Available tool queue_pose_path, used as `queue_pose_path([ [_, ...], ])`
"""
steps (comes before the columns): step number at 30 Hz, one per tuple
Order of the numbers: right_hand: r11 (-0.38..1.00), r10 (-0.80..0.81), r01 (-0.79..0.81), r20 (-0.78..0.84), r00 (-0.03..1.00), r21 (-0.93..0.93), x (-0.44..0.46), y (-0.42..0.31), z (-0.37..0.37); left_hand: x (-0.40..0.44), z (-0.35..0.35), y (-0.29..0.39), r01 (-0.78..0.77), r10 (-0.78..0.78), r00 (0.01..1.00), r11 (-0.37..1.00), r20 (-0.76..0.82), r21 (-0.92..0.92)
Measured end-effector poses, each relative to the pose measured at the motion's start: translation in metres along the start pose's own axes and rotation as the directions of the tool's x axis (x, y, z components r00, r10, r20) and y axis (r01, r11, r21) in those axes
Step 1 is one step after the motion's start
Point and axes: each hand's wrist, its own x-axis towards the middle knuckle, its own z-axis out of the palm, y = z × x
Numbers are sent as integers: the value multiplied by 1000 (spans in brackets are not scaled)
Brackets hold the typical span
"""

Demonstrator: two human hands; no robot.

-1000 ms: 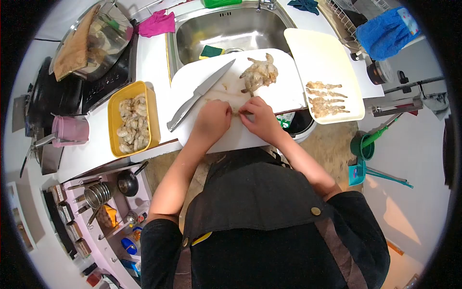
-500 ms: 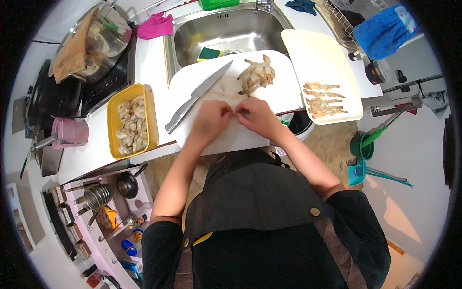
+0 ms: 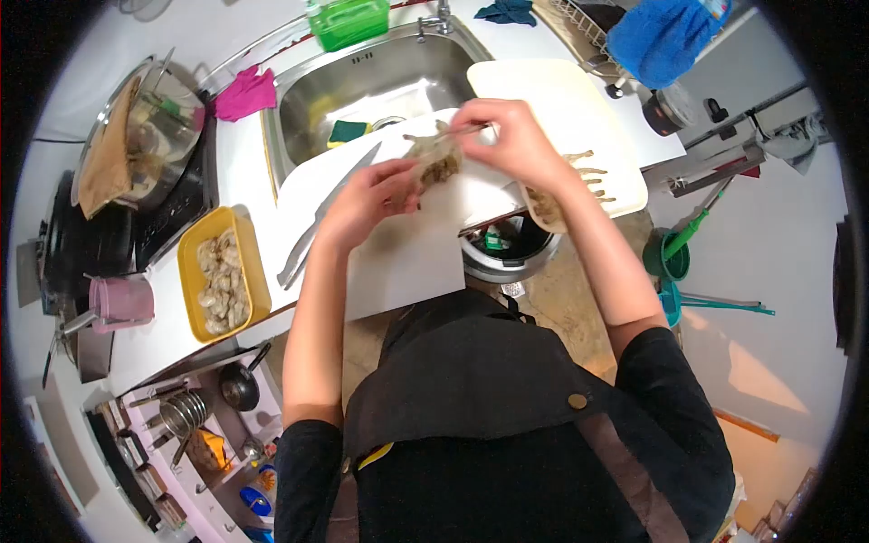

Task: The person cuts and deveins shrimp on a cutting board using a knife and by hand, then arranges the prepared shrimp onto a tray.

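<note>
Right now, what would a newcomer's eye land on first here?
Probably the bright yellow tub of shrimp, left of the white board, and the long knife lying aslant on that board beside the left hand. The pink cloth left of the sink and the blue towel at upper right stand out too.

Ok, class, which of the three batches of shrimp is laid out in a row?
The batch on the cream tray: its tails line up, partly behind the right forearm. The heap in the yellow tub and pile on the cutting board are jumbled.
</note>
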Motion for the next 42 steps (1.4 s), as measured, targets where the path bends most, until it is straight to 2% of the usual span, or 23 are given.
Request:
queue_pose_path([
  [1,996,53,-51,-25,998,68,-9,17,-18,13,17,4,-1,2,999,1000,-46,17],
  [3,982,186,-187,-45,982,-27,-28,49,-58,50,45,3,-66,67,998,994,-11,88],
  [6,941,289,-303,-106,951,-153,-60,97,-98,110,87,-11,-141,144,990,977,-5,157],
  [8,906,362,-380,-121,924,-186,-75,120,-111,148,106,-33,-202,205,978,915,29,349],
  [11,857,485,-500,-133,865,-128,-94,152,-114,167,131,-51,-243,349,937,691,-20,681],
  [12,828,541,-553,-128,832,-94,-98,158,-111,164,136,-51,-260,445,895,457,34,851],
  [14,778,613,-621,-102,783,-97,-102,171,-108,162,138,-53,-215,475,880,335,33,917],
  [15,810,522,-548,-169,836,-208,-100,170,-106,157,138,-52,-186,487,873,276,30,943],
  [17,815,301,-389,-260,918,-430,-96,168,-95,139,121,-51,-297,633,771,261,70,919],
  [18,836,272,-367,-274,922,-408,-90,161,-88,124,110,-45,-350,699,710,243,87,905],
  [20,874,213,-323,-313,926,-363,-69,140,-69,85,86,-21,-185,564,813,489,-147,852],
  [22,950,149,-192,-184,972,-247,-47,116,-41,48,52,-9,-95,572,767,550,-292,830],
  [24,979,-23,13,-48,999,-202,-23,96,-5,8,20,-3,119,559,698,526,-448,842],
  [25,972,-146,145,9,989,-183,-10,89,12,-11,-2,-9,148,595,691,440,-411,886],
  [27,937,-240,291,250,938,-193,16,67,42,-48,-23,-10,306,538,748,239,-388,921],
  [30,908,-130,322,547,827,-269,35,49,74,-78,-43,-20,356,467,771,247,-433,901],
  [33,834,-21,389,681,732,-392,50,39,87,-90,-52,-29,379,440,777,245,-451,892],
  [34,823,-52,422,689,723,-381,52,40,88,-88,-53,-30,396,419,773,267,-477,878],
  [37,902,-18,291,647,763,-318,56,36,84,-91,-51,-27,412,421,756,291,-502,863],
  [38,903,-20,273,601,799,-332,54,35,80,-93,-49,-25,431,415,744,300,-523,851],
  [40,959,-83,200,476,876,-202,47,29,75,-103,-41,-16,430,411,735,331,-538,840],
  [41,978,-99,164,404,909,-129,41,27,75,-110,-38,-16,374,408,736,420,-540,827],
  [42,994,-17,48,312,950,-93,33,14,76,-117,-36,-16,313,403,739,504,-540,805],
])
